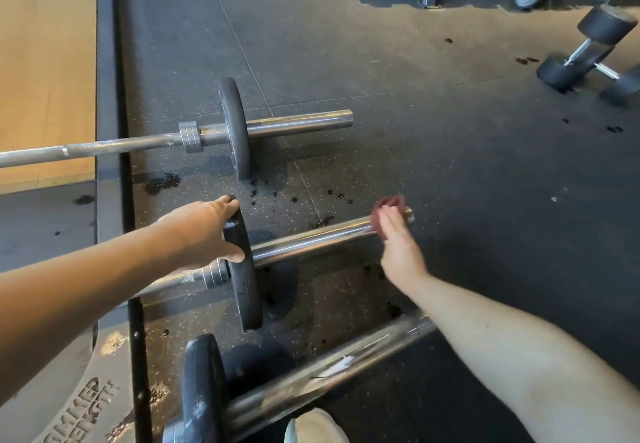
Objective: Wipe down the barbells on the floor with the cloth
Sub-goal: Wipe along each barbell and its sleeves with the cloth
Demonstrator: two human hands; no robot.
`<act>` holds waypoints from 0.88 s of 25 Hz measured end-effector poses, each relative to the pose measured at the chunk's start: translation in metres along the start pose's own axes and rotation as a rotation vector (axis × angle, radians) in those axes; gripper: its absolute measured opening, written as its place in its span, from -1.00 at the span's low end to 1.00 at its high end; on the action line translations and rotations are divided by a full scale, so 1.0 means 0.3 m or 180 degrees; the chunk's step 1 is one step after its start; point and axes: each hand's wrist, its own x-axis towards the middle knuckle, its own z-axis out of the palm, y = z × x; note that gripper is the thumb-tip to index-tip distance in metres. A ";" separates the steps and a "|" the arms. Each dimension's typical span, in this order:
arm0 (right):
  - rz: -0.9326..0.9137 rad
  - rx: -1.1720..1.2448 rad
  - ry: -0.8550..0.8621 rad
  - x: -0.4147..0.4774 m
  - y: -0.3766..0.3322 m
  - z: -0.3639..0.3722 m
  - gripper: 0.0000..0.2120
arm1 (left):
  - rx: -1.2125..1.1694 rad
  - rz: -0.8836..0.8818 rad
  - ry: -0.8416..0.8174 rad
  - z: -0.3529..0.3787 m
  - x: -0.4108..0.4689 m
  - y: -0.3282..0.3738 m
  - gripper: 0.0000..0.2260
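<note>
Here, left hand (204,231) grips the middle barbell's plate (244,290); right hand (398,245), blurred, holds the cloth (390,204), seemingly against its sleeve (311,240).

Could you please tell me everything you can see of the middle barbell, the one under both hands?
The middle barbell lies on the speckled rubber floor, angled up to the right. Its sleeve is shiny bare steel. One dark plate stands upright on it, with a ribbed collar just inside. The shaft runs left under the forearm. The left hand grips the plate's top rim; the right hand holds a reddish cloth against the sleeve near its tip.
</note>
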 end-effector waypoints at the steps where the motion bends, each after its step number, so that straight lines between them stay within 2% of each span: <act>1: 0.0341 -0.0145 0.0088 0.036 0.039 -0.042 -0.17 | 0.0030 0.0014 0.0016 0.001 0.000 -0.002 -0.11; 3: 0.0756 -0.0367 0.0147 0.081 0.039 -0.053 -0.17 | 0.0063 0.0013 0.0017 0.005 0.000 -0.004 -0.11; 5: 0.0799 -0.0397 0.0379 0.070 -0.044 -0.002 -0.14 | 0.0065 0.0009 -0.0009 0.007 0.002 -0.003 -0.11; 7: 0.0363 -0.0414 0.0368 0.001 -0.167 0.087 -0.14 | 0.0088 -0.0011 0.0019 0.004 0.007 -0.009 -0.11; 10: -0.0628 -0.0372 -0.0356 -0.136 -0.348 0.208 -0.18 | 0.0094 -0.0008 -0.0029 -0.002 0.000 0.000 -0.09; 12: -0.1166 -0.0158 -0.0698 -0.136 -0.356 0.200 -0.25 | 0.0155 0.0015 -0.0002 0.003 -0.005 0.008 -0.09; 13: -0.1192 0.0006 -0.0788 -0.113 -0.319 0.164 -0.29 | 0.0154 0.0018 -0.0008 0.004 -0.007 0.009 -0.10; 15: -0.0718 0.0147 -0.0702 -0.043 -0.181 0.061 -0.32 | 0.0129 -0.0006 -0.0022 0.006 -0.010 0.008 -0.11; 18: 0.0413 -0.0539 -0.0327 0.086 -0.002 -0.122 -0.30 | 0.0144 0.0012 -0.0008 0.011 -0.011 0.003 -0.09; 20: 0.0685 -0.1144 -0.0373 0.136 -0.019 -0.149 -0.33 | 0.0163 0.0033 -0.0009 0.013 -0.010 0.003 -0.10; 22: 0.0556 -0.1267 -0.0249 0.122 -0.120 -0.094 -0.48 | 0.0228 0.0048 0.0003 0.014 -0.012 0.001 -0.10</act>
